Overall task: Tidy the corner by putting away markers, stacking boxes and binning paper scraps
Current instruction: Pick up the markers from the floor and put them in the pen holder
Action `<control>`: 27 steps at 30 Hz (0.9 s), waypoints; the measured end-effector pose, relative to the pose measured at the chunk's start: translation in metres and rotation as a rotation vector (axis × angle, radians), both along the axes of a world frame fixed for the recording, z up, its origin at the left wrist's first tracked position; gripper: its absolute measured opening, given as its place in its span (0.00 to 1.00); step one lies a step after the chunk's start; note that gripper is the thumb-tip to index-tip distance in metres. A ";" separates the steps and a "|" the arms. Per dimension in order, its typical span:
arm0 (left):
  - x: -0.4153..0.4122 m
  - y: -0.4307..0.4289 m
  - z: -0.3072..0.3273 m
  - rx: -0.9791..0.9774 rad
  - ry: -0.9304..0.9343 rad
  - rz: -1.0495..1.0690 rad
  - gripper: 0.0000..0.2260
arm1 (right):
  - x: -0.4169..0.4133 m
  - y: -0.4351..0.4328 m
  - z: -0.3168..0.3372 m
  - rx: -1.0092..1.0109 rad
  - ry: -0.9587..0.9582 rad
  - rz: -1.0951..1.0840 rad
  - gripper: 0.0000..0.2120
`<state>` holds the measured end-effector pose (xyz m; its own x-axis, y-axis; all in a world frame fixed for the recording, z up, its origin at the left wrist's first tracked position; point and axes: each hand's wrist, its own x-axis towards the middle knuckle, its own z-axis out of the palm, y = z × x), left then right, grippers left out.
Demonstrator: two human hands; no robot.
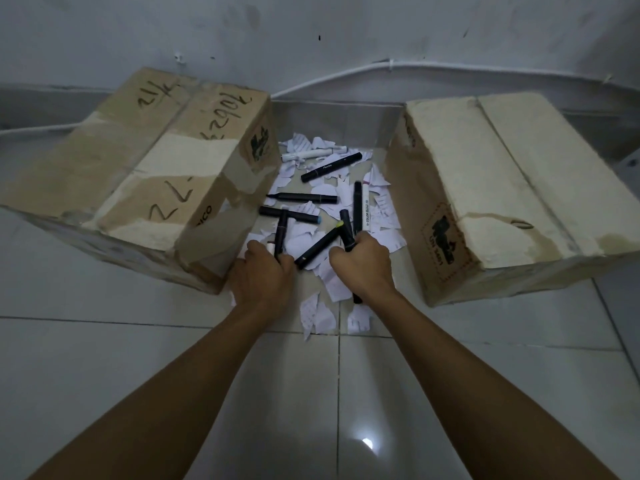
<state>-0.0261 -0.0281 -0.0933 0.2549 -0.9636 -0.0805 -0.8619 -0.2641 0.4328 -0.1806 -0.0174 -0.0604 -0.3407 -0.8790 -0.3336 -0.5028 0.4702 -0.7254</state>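
Observation:
Several black markers (330, 167) and a white marker (306, 154) lie scattered over torn white paper scraps (320, 315) on the floor between two cardboard boxes. The left box (138, 168) bears handwriting on top; the right box (491, 188) is pale and stained. My left hand (265, 277) is closed around a black marker (281, 233) that sticks up from its fist. My right hand (363, 265) grips black markers (346, 230), one with a yellow tip, and another end pokes out below the wrist.
Glossy white floor tiles (173, 375) fill the foreground, with a light glare near the bottom. A grey wall (311, 36) stands behind, with a white cable (450, 68) running along it. The gap between the boxes is narrow.

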 end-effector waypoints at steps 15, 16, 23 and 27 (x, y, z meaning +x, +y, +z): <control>-0.001 -0.002 0.010 -0.225 0.560 0.076 0.04 | 0.027 -0.041 -0.019 0.095 0.139 -0.088 0.24; -0.002 -0.004 0.010 -0.217 0.560 0.103 0.05 | 0.028 -0.042 -0.018 0.096 0.156 -0.075 0.23; -0.003 -0.005 0.013 -0.158 0.638 0.182 0.23 | 0.026 -0.033 -0.011 0.040 0.082 -0.081 0.20; -0.006 -0.001 0.013 -0.121 0.686 0.150 0.10 | 0.024 -0.024 -0.005 -0.023 -0.061 -0.114 0.12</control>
